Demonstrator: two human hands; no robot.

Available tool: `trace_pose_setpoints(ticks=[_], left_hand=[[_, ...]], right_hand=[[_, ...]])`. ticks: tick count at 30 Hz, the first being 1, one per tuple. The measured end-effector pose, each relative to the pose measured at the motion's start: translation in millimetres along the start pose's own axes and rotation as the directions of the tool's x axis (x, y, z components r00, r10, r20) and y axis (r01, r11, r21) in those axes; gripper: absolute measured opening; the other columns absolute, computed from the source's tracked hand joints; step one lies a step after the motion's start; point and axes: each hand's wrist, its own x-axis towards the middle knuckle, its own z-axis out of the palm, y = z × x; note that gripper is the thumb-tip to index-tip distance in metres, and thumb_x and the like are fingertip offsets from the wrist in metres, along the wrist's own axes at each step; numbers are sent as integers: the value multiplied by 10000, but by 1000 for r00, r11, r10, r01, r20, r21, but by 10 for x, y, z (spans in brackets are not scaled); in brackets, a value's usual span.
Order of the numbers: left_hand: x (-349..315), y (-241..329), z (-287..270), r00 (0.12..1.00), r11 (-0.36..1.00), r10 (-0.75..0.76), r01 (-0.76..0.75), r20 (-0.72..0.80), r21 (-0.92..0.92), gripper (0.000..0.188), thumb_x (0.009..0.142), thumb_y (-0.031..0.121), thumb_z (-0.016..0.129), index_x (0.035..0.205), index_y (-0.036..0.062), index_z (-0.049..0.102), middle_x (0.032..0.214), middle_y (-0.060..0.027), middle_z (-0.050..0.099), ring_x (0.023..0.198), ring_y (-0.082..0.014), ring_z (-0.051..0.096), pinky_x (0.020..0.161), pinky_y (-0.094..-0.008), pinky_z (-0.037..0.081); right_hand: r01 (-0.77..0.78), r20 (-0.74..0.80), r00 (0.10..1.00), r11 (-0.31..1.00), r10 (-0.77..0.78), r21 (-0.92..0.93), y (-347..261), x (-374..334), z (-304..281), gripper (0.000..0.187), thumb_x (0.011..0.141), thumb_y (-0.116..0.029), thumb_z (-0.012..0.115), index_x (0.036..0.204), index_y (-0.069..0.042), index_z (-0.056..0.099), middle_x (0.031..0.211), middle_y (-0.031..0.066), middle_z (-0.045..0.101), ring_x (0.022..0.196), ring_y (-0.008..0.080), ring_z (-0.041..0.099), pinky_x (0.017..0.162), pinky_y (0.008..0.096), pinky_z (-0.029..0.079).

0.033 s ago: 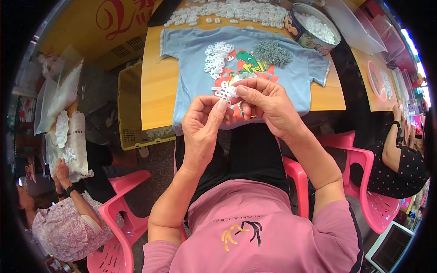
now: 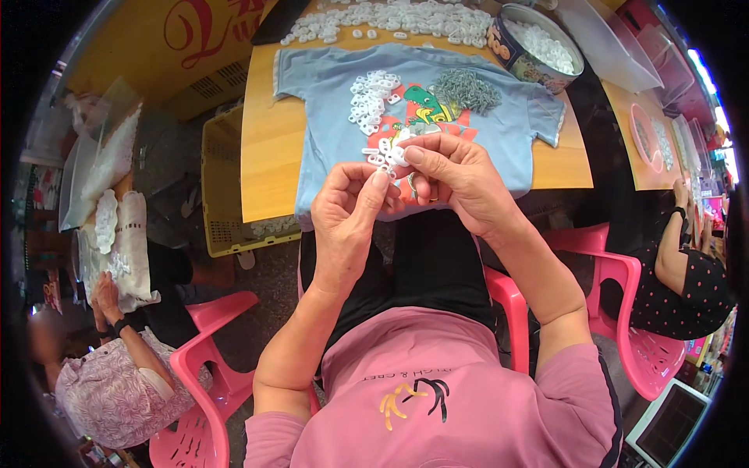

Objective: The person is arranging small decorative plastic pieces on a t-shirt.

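My left hand (image 2: 347, 214) is closed in a pinch, thumb against forefinger, on a small white plastic piece (image 2: 391, 175) with holes. Facing it, my right hand (image 2: 462, 181) pinches another white oval piece at its fingertips. A few loose white pieces (image 2: 378, 150) lie just beyond my fingertips. Under both hands a blue T-shirt (image 2: 331, 101) with a green dinosaur print (image 2: 424, 109) is spread over the table. On the shirt sit a heap of white plastic pieces (image 2: 370, 105) and, right of it, a pile of small grey metal parts (image 2: 470, 91). My curled fingers partly hide what they hold.
The wooden table (image 2: 269, 156) carries more white pieces (image 2: 437, 23) along its far side and a round tin (image 2: 538, 51) full of them. A yellow crate (image 2: 222, 187) stands left below. People sit on both sides, near pink chairs (image 2: 204, 366).
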Motion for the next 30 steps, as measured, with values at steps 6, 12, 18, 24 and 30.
trace_pose_setpoints(ticks=[6, 12, 18, 24, 30], left_hand=[[5, 35, 39, 1000, 997, -25, 26, -15, 75, 132, 962, 126, 606, 973, 0, 569, 813, -55, 647, 696, -92, 617, 646, -221, 503], [4, 12, 45, 1000, 999, -21, 21, 5, 39, 113, 966, 105, 591, 984, -4, 569, 886, -73, 653, 762, -98, 623, 698, -225, 518], [9, -39, 59, 985, 986, 165, -167, 58, 20, 98, 971, 46, 559, 1044, -18, 565, 1112, -124, 616, 942, -119, 615, 833, -269, 528], [-41, -37, 113, 991, 992, 124, -122, 55, -39, 109, 971, 54, 565, 1048, -23, 557, 1085, -118, 627, 931, -142, 633, 844, -287, 526], [-61, -51, 83, 995, 996, 86, -85, 52, -15, 113, 969, 63, 575, 1042, -20, 556, 972, -89, 647, 882, -136, 646, 834, -279, 528]], right_hand=[[-123, -4, 992, 977, 126, 172, 54, -10, -71, 199, 942, -180, 641, 1094, -51, 649, 900, 46, 689, 630, 52, 580, 585, 213, 513], [-99, -30, 994, 983, 105, 158, 32, -52, -54, 226, 941, -176, 643, 1125, -45, 641, 917, 36, 677, 651, 55, 586, 588, 217, 516], [51, -41, 998, 996, -54, -73, 16, -135, -37, 274, 927, -171, 664, 1157, -27, 631, 925, 27, 655, 684, 51, 583, 607, 210, 515], [96, -81, 991, 991, -104, -96, 70, -178, -14, 283, 916, -186, 683, 1146, -29, 632, 896, 21, 652, 690, 69, 585, 639, 205, 501], [165, -81, 982, 981, -173, -99, 93, -206, 10, 258, 942, -176, 644, 1146, -17, 633, 840, 17, 637, 692, 78, 581, 651, 216, 499]])
